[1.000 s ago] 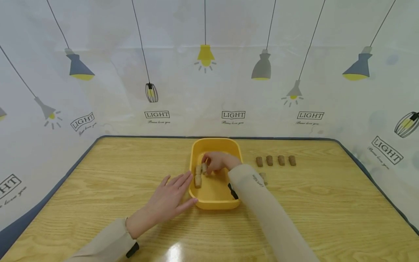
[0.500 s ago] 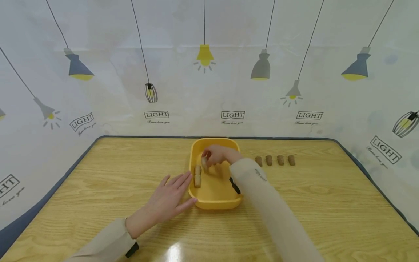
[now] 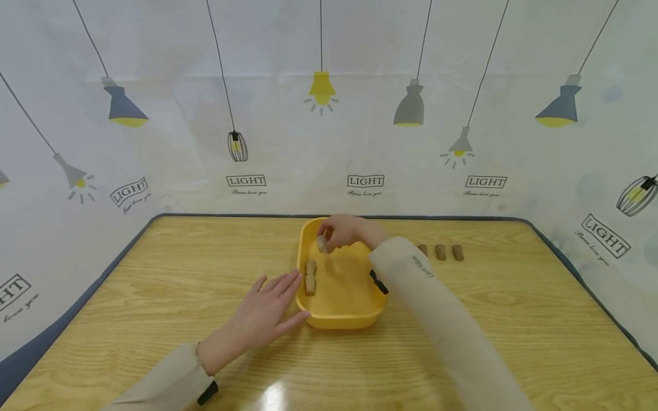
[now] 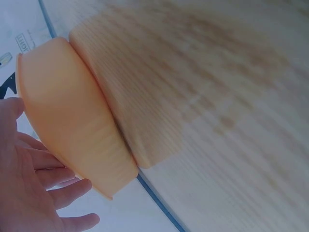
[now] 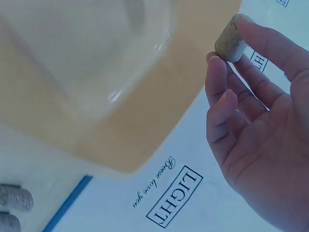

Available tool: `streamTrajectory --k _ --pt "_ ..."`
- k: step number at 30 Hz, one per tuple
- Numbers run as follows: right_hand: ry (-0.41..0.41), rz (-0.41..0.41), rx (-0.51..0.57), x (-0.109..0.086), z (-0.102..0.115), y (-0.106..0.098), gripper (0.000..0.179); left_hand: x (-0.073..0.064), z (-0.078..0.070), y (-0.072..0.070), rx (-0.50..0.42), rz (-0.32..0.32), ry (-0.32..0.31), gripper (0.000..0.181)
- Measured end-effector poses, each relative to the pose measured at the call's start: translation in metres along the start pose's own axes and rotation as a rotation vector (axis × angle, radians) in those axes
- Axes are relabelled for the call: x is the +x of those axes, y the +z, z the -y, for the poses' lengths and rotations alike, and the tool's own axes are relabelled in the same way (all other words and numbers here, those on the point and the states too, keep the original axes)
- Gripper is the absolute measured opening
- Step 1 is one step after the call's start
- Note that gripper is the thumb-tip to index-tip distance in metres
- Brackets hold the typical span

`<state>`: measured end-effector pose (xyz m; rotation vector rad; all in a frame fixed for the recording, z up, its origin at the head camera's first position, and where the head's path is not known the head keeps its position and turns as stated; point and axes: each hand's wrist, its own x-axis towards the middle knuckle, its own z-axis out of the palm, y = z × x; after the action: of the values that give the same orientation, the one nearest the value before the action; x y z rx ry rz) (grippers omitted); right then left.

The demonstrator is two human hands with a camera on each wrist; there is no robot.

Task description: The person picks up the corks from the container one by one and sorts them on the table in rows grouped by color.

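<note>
My right hand point(image 3: 345, 229) pinches a cork point(image 5: 231, 39) between thumb and fingertips over the far left part of a yellow tray point(image 3: 341, 321). In the right wrist view the cork shows whole, tilted and apart from the tray. Two more corks, a far one point(image 3: 311, 267) and a near one point(image 3: 311, 285), lie end to end along the tray's left wall. My left hand point(image 3: 267, 308) touches the tray's near left rim, its fingers extended. In the left wrist view those fingers point(image 4: 72, 193) lie against the outer side of the tray point(image 4: 77, 111).
On the wooden table point(image 3: 195, 251), right of the tray, stand corks in a row, among them a middle one point(image 3: 440, 252) and an end one point(image 3: 457, 252). My right sleeve point(image 3: 426, 285) hides part of the row. A lamp-patterned backdrop point(image 3: 288, 142) rises behind the table.
My right hand has lifted the cork from beside the other two and moved it toward the tray's far end. The right sleeve now covers more of the cork row. My left hand stays put.
</note>
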<state>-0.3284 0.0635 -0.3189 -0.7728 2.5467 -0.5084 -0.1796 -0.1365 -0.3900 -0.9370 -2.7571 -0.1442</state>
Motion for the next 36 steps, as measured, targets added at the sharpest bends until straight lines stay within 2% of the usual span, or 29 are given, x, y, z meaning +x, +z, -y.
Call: streamTrajectory --k 7,8,14,17,28,36 --pt "-0.048 -0.044 -0.043 -0.012 -0.01 -0.005 0.031 0.0 0.0 0.0 0.01 0.009 -0.005 0.072" --pt "-0.093 -0.053 -0.036 -0.009 -0.018 -0.004 0.031 0.0 0.0 0.0 0.009 0.01 -0.006 0.072" --pt "-0.179 -0.069 -0.033 -0.022 -0.03 -0.006 0.029 0.0 -0.001 -0.001 0.008 0.016 -0.011 0.072" --pt "-0.155 -0.08 -0.051 -0.033 -0.029 -0.008 0.031 0.0 -0.001 -0.001 0.009 0.02 -0.01 0.072" --pt "-0.178 -0.125 -0.062 -0.055 -0.044 -0.007 0.036 0.0 -0.002 -0.003 0.005 0.019 -0.006 0.072" --pt "-0.206 -0.185 -0.048 -0.079 -0.06 -0.007 0.037 -0.001 -0.001 -0.002 0.006 0.004 0.006 0.071"
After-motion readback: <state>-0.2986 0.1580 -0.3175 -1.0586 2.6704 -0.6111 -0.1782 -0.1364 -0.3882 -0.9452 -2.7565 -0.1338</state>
